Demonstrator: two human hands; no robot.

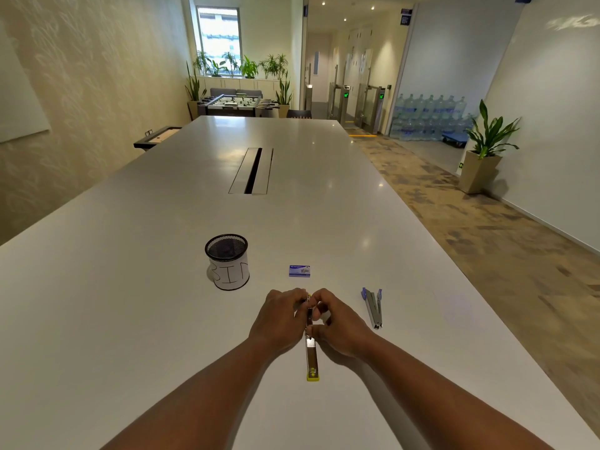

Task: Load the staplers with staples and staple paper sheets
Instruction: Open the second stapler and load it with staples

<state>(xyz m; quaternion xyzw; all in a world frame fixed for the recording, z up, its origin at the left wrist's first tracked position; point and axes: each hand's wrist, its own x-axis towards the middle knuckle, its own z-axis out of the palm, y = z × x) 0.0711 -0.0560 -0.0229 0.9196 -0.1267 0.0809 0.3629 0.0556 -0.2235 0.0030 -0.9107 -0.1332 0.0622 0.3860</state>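
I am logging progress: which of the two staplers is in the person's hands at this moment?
The yellow stapler, opened along the table with both hands on it. The purple stapler lies untouched, farther right.

Mesh cup [227,261] (paper-wrapped) reads "BIN".
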